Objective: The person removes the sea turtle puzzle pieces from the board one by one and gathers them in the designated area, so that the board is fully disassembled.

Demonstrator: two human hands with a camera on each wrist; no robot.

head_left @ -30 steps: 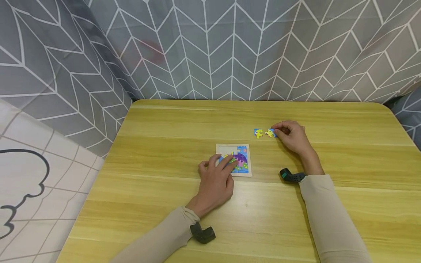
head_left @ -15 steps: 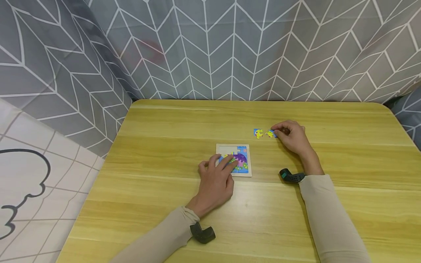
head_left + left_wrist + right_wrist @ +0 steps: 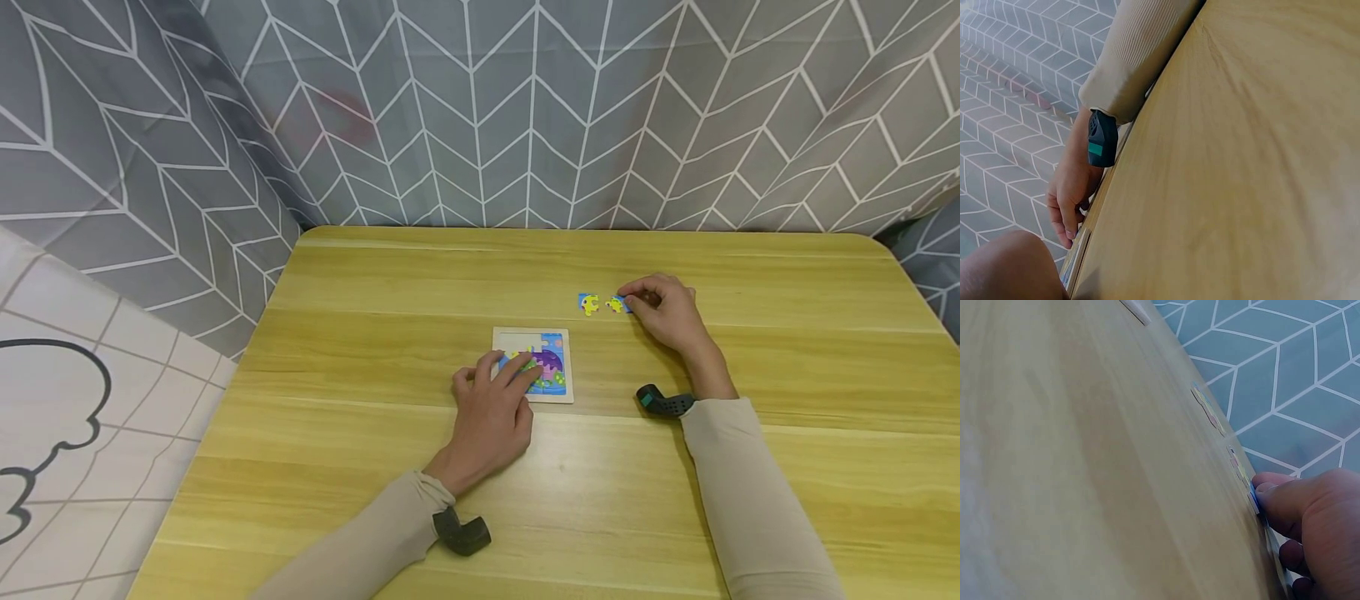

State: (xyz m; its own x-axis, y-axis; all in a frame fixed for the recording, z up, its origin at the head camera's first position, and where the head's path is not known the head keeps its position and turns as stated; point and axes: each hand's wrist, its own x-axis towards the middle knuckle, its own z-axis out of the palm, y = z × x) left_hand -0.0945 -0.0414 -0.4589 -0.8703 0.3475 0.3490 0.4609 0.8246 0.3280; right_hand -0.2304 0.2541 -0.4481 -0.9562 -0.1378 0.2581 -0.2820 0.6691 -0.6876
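Observation:
My left hand (image 3: 491, 412) lies with relaxed, spread fingers over the lower left of a small square jigsaw puzzle tray (image 3: 570, 371). Purple, green and blue pieces fill much of the tray, and its upper left shows bare backing. Farther back and to the right, my right hand (image 3: 670, 315) pinches a yellow-and-blue jigsaw piece (image 3: 616, 305) by its right edge, between thumb and index finger. That piece lies flat or nearly flat at the table surface in the right wrist view. Just left of it, apart, is another yellow-and-blue jigsaw piece (image 3: 588, 304).
The wooden table (image 3: 375, 350) reaches back to a grey curtain (image 3: 480, 117) with white zigzag lines. Dark wrist-worn devices sit at both cuffs, one (image 3: 461, 533) on the left and one (image 3: 663, 402) on the right.
The pinched jigsaw piece has tilted slightly in the right hand's fingers since a second ago. The left hand and the tray have stayed in place.

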